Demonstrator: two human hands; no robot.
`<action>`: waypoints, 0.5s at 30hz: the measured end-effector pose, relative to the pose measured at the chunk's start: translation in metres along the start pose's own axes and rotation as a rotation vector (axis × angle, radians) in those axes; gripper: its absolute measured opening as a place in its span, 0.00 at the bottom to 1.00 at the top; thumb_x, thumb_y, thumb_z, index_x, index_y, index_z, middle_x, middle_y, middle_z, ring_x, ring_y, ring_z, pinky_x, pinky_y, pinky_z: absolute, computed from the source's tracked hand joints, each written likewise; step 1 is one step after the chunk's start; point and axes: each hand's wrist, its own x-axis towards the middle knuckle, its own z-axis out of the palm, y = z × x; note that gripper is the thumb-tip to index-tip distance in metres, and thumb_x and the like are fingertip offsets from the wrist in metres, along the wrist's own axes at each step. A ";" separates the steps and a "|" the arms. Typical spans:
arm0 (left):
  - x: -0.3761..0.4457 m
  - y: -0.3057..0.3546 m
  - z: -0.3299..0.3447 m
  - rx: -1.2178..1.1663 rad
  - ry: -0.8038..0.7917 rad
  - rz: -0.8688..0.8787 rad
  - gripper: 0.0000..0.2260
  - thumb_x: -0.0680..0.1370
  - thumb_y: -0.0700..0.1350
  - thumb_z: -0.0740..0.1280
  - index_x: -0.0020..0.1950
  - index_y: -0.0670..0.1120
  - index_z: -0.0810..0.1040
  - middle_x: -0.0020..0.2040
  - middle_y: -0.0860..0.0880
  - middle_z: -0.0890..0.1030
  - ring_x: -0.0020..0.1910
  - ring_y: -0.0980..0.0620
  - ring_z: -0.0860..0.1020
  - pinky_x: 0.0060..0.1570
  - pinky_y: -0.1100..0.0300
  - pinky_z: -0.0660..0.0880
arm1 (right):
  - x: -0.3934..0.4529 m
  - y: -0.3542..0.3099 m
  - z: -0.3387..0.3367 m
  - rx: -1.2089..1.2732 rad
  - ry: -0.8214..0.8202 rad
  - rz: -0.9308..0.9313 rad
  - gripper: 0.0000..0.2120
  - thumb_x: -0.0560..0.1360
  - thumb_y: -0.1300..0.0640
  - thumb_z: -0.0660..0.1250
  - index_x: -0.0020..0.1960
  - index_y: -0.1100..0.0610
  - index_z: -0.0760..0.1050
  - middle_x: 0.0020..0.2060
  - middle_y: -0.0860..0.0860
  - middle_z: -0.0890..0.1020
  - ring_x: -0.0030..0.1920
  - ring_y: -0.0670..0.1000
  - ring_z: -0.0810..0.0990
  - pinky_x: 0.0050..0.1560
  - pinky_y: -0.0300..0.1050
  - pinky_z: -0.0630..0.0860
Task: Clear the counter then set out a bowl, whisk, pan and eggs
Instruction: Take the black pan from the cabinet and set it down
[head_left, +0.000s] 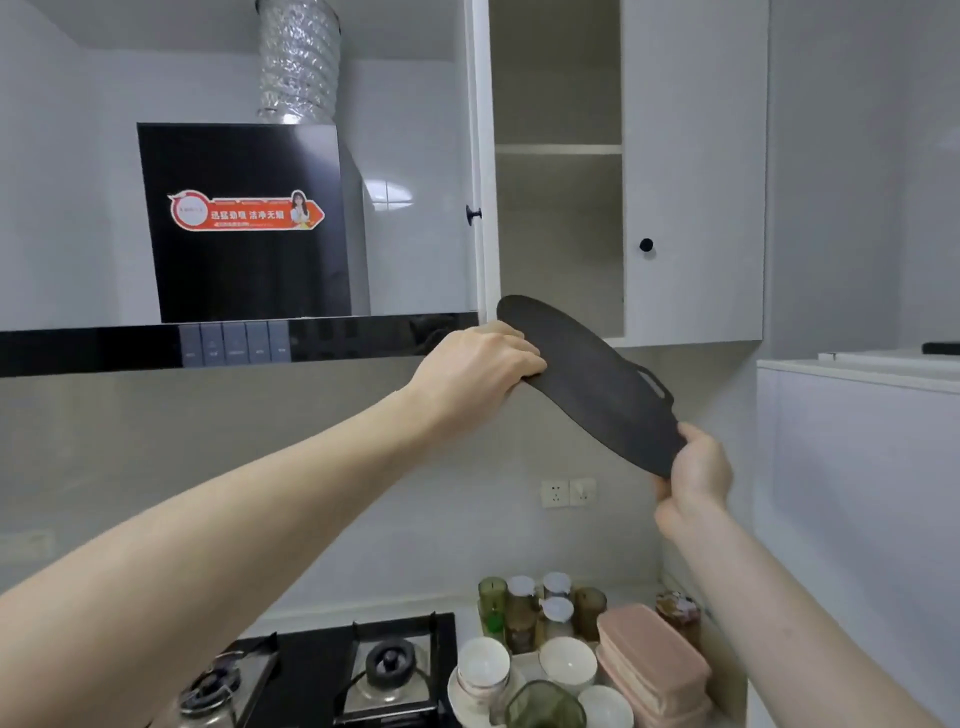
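You hold the flat black pan (597, 374) tilted at the centre right of the frame, just below the open cupboard (558, 208). Your left hand (478, 371) grips its upper edge, fingers curled over the rim; your right hand (693, 475) clamps its lower end, hiding that edge. A slot handle shows on its far side. At the bottom of the frame, jars (540, 605), white bowls (569, 662) and pink boxes (652, 665) crowd the worktop (631, 595), partly cut off, beside the hob (384, 670).
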 end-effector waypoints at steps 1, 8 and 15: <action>-0.010 0.005 -0.005 -0.010 0.011 0.025 0.13 0.76 0.33 0.62 0.50 0.47 0.83 0.49 0.54 0.84 0.56 0.48 0.79 0.44 0.51 0.80 | -0.012 0.004 -0.011 -0.025 0.005 0.004 0.23 0.73 0.56 0.63 0.68 0.54 0.76 0.61 0.50 0.82 0.60 0.54 0.82 0.66 0.52 0.75; -0.142 0.031 -0.052 -0.131 -0.012 0.124 0.17 0.73 0.30 0.72 0.59 0.45 0.85 0.59 0.50 0.85 0.61 0.43 0.82 0.50 0.49 0.83 | -0.092 0.054 -0.081 -0.185 -0.033 0.284 0.13 0.75 0.57 0.65 0.58 0.55 0.81 0.54 0.53 0.85 0.54 0.57 0.83 0.58 0.54 0.78; -0.320 0.065 -0.069 -0.241 -0.182 -0.258 0.22 0.69 0.29 0.74 0.59 0.47 0.85 0.59 0.51 0.85 0.60 0.46 0.81 0.56 0.54 0.80 | -0.158 0.148 -0.099 -0.375 -0.211 0.505 0.13 0.79 0.60 0.64 0.61 0.54 0.79 0.55 0.55 0.85 0.54 0.60 0.84 0.55 0.57 0.80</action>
